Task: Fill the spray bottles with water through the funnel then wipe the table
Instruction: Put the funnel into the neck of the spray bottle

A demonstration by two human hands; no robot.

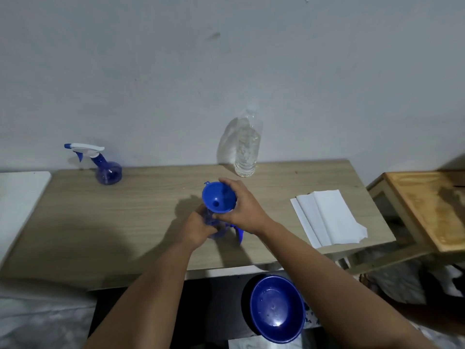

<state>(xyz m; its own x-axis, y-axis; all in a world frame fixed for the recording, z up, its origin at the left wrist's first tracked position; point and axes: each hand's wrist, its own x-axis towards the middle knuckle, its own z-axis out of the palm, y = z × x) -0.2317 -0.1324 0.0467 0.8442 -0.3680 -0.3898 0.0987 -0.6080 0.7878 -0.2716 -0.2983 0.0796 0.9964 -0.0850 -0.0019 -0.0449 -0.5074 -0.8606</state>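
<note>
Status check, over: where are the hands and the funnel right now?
Left hand grips spray bottle. Right hand holds funnel at its neck. Water bottle waits behind, untouched. Nothing in the way.

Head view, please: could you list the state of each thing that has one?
funnel: upright in the near bottle's neck, empty
near spray bottle: upright, sprayer off
trigger sprayer: lying beside it
far spray bottle: upright, sprayer on
water bottle: upright, holding water
paper towel: folded, flat
bowl: tilted
left hand: holds near bottle
right hand: holds funnel
</note>
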